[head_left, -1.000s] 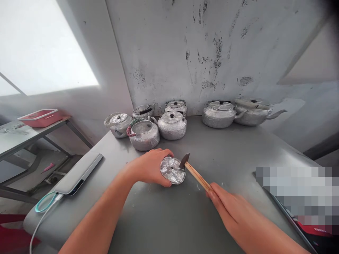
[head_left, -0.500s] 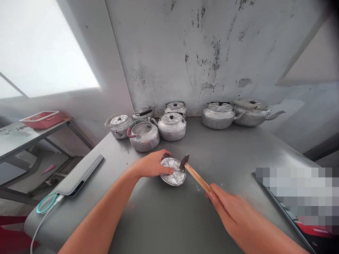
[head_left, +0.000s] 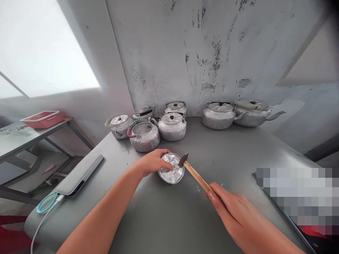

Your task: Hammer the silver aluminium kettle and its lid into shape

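My left hand [head_left: 151,163] grips the left rim of a round, dented aluminium lid [head_left: 172,170] and holds it tilted, its hollow side facing me, on the grey metal table [head_left: 169,218]. My right hand [head_left: 233,211] is closed around the wooden handle of a small hammer [head_left: 195,174]. The hammer's dark head [head_left: 183,159] rests at the lid's upper right rim.
Several aluminium kettles stand along the back wall: a lidless one [head_left: 144,135], a lidded one [head_left: 172,126], and two more at the right [head_left: 219,115]. A grey flat device [head_left: 79,173] with a teal cable lies at the left edge. A side table holds a red tray [head_left: 42,119].
My left hand has turned the lid from lying nearly flat to standing more upright. The hammer head has shifted slightly up along the lid's right rim.
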`<state>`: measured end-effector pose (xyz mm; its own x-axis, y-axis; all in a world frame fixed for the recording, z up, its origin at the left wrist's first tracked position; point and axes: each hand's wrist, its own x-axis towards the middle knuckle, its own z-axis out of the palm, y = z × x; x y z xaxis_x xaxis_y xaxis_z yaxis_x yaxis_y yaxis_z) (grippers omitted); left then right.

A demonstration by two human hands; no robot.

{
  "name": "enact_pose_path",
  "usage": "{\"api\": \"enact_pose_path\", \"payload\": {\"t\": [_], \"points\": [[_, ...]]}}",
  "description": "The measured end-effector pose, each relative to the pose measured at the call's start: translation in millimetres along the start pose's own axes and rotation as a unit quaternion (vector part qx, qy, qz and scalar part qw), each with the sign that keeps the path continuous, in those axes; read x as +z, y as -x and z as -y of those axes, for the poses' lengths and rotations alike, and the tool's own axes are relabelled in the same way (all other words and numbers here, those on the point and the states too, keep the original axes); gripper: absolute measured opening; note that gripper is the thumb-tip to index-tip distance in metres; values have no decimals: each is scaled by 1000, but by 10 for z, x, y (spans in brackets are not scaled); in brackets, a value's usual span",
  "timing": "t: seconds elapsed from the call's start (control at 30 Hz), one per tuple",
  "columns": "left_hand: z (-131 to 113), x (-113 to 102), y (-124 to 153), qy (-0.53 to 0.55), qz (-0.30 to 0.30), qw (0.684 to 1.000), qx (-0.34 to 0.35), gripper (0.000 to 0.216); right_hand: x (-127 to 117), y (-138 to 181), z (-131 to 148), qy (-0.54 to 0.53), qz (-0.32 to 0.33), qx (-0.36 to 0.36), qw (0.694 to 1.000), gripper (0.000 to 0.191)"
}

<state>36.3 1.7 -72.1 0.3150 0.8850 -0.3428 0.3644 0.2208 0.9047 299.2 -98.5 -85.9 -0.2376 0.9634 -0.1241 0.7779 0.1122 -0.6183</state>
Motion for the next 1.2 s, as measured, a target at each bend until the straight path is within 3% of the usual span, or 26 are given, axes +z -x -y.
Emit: {"api": "enact_pose_path", "payload": {"t": [0.23,0.43,0.57,0.77,0.93,1.07,1.2], "points": [[-15,34,-22,61,-2,998,-14,37,12,-4,5,-7,3,-8,1000,35],[-43,76,-48,130,-46,989,-60,30,14,-19,-5,0,15,1,1000,37],[-12,119,-60,59,-38,997,-33,33,5,-18,-10,-6,19,10,1000,38],[-12,136,-43,-122,-141,981,-49,39,46,1,-46,-45,12,-2,999,38],[15,133,-86,-115,-134,983,-58,39,74,-56,-65,-60,75,22,995,43],[38,127,-130,-92,-135,983,-77,34,52,-77,-42,-144,103,48,983,42],[63,121,-159,-55,-129,986,-87,33,34,-68,37,-285,143,122,940,33]]}}
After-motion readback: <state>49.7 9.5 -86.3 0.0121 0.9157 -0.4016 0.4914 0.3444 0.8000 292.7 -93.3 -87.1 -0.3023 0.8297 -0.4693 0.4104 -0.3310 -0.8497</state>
